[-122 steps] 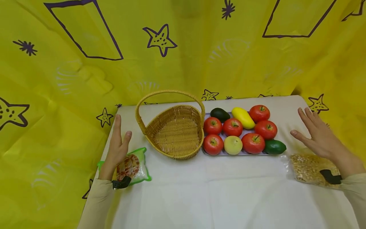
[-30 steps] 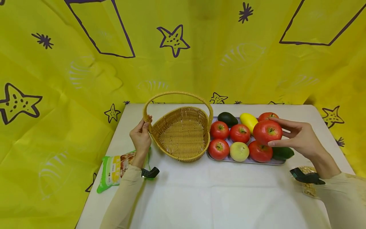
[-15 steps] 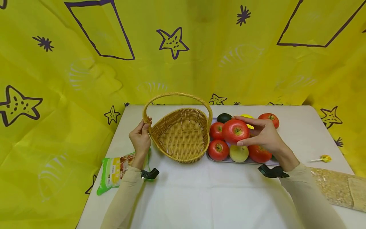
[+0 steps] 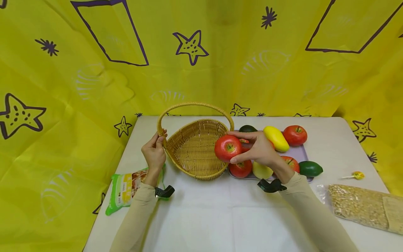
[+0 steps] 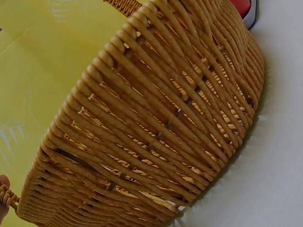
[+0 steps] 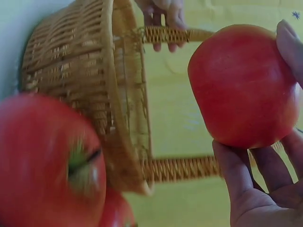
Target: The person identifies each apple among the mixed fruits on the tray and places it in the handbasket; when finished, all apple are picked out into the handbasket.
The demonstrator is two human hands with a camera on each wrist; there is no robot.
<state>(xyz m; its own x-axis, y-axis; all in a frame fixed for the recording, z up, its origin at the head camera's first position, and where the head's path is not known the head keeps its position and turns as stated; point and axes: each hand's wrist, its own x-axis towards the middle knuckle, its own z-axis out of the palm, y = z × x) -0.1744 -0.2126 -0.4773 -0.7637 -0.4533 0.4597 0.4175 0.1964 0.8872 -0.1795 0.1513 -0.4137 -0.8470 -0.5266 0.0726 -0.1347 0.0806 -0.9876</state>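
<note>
A wicker basket [image 4: 198,150] with a tall arched handle stands on the table, nothing inside it. My left hand [image 4: 154,152] pinches the base of the handle on its left side. In my right hand [image 4: 262,148] I hold a red apple [image 4: 228,148] between thumb and fingers, raised at the basket's right rim. The right wrist view shows the held apple [image 6: 244,85] beside the handle, with fingers [image 6: 236,172] under it. Beneath my right hand lies a lilac tray [image 4: 300,152] of fruit, partly hidden by the hand. In the left wrist view the basket's woven wall [image 5: 142,118] fills most of the picture.
On the tray are more red apples [image 4: 295,135], a yellow mango [image 4: 276,138], a dark green avocado [image 4: 247,128], a pale round fruit [image 4: 262,170] and a green fruit [image 4: 310,169]. A green food bag [image 4: 124,189] lies left; a lollipop [image 4: 357,175] and oat bag [image 4: 362,206] lie right.
My left hand has taken hold of the basket handle. My right hand has picked up an apple from the tray and carried it left to the basket's rim.
</note>
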